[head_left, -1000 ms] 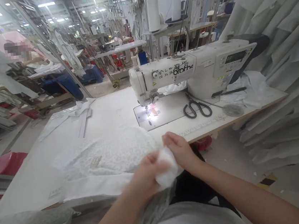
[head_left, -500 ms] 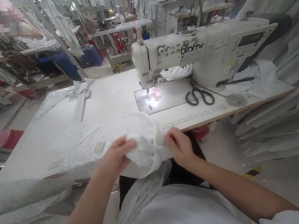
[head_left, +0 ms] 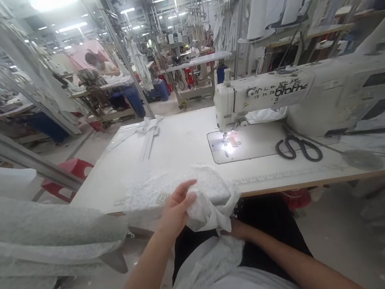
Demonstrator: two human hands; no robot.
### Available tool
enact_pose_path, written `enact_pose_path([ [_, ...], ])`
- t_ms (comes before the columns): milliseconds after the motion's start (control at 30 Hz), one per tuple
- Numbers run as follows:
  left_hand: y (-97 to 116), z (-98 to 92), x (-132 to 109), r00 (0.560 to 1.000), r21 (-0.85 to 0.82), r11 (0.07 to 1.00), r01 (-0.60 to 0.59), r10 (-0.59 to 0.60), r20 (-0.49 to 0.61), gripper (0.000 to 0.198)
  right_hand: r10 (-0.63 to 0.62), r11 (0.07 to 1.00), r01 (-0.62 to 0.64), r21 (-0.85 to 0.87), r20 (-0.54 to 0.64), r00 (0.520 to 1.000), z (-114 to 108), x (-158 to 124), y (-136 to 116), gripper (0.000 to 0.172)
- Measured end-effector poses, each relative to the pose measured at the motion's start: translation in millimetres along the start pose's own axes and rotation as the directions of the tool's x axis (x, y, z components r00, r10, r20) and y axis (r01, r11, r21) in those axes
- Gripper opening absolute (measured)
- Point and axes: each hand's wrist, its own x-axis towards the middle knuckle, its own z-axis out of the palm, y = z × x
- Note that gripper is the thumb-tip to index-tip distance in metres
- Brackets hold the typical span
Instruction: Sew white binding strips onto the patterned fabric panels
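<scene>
A white lace garment piece (head_left: 205,192) lies over the near edge of the sewing table (head_left: 178,141), with a small label on it. My left hand (head_left: 176,210) grips a bunched fold of that fabric at the table edge, fingers curled over it. My right hand (head_left: 235,229) sits lower, under the hanging fabric, and its fingers are hidden by the cloth. More of the same white fabric trails down into my lap (head_left: 206,263).
A white sewing machine (head_left: 277,95) stands at the right with its needle light on. Black scissors (head_left: 297,146) lie beside it. White strips (head_left: 147,128) rest at the table's far left. More white fabric (head_left: 32,232) hangs at my left. Another person works at a far bench.
My view swung left and up. My left hand keeps hold of the lace bundle, and my right hand has dropped from the table edge to beneath the fabric.
</scene>
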Motion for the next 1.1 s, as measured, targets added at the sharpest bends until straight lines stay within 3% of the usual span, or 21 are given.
enact_pose_path([
  [100,-0.8,-5.8,0.5,0.998,0.232,0.971,-0.054,0.058,-0.01,0.025,0.065,0.997,-0.065,0.047,0.005,0.998,-11.5,-32.5,-11.4,0.016],
  [167,-3.3,-7.0,3.6,0.988,0.359,0.923,-0.138,0.155,-0.019,0.021,0.048,0.996,-0.049,0.07,0.013,0.999,-23.5,-60.0,-37.1,0.015],
  [200,-4.8,-6.1,5.3,0.979,0.392,0.902,-0.18,0.205,-0.023,0.02,0.011,0.997,-0.012,0.081,0.016,1.0,-30.1,-72.8,-55.1,0.016],
  [300,-8.2,2.9,7.0,0.963,0.434,0.87,-0.236,0.27,-0.017,0.017,-0.262,0.965,0.262,-0.01,0.002,0.965,-48.4,-92.8,-116.0,0.012],
  [367,-7.5,12.5,2.6,0.961,0.464,0.851,-0.245,0.276,0.002,0.016,-0.44,0.889,0.411,-0.203,-0.127,0.889,-56.6,-86.2,-147.9,0.013],
  [433,-3.5,21.1,-7.1,0.962,0.479,0.844,-0.242,0.275,0.002,0.017,-0.508,0.823,0.383,-0.42,-0.243,0.826,-60.7,-68.9,-166.0,0.012],
  [500,3.2,25.6,-21.1,0.957,0.46,0.855,-0.239,0.287,-0.036,0.023,-0.509,0.774,0.283,-0.567,-0.29,0.81,-61.3,-49.2,-173.9,0.009],
  [567,12.2,24.1,-37.9,0.947,0.418,0.868,-0.269,0.318,-0.05,0.028,-0.538,0.726,0.282,-0.628,-0.261,0.802,-59.8,-32.5,-180.5,0.007],
  [667,32.6,13.7,-69.2,0.954,0.433,0.852,-0.294,0.293,0.07,0.035,-0.655,0.662,0.487,-0.569,-0.125,0.745,-56.3,-19.3,-205.3,0.009],
  [800,80.1,-6.8,-129.1,0.976,0.59,0.777,-0.219,0.171,0.137,0.026,-0.795,0.566,0.75,-0.343,0.013,0.606,-50.2,-28.9,-264.7,0.008],
  [833,96.6,-14.7,-145.3,0.976,0.67,0.71,-0.215,0.177,0.126,0.025,-0.82,0.542,0.789,-0.289,0.024,0.572,-49.0,-32.0,-276.9,0.007],
  [900,136.5,-36.1,-173.9,0.968,0.885,0.443,-0.145,0.25,0.034,0.02,-0.839,0.53,0.822,-0.208,0.011,0.544,-47.9,-32.2,-289.6,0.006],
  [933,159.9,-48.9,-185.4,0.911,0.966,0.257,-0.027,0.404,-0.082,0.017,-0.829,0.55,0.812,-0.193,-0.004,0.56,-47.9,-28.8,-289.4,0.007],
  [967,185.4,-61.8,-194.6,0.76,0.969,0.073,0.238,0.607,-0.232,0.012,-0.805,0.585,0.787,-0.195,-0.018,0.593,-48.2,-23.4,-285.4,0.01],
  [1033,240.1,-82.9,-206.6,0.536,0.879,0.021,0.475,0.786,-0.308,0.008,-0.729,0.67,0.704,-0.235,-0.027,0.684,-48.8,-11.2,-269.8,0.015],
  [1100,291.9,-91.1,-208.7,0.389,0.787,0.011,0.616,0.866,-0.316,0.016,-0.638,0.742,0.606,-0.287,-0.025,0.77,-48.8,-4.6,-251.0,0.016],
])
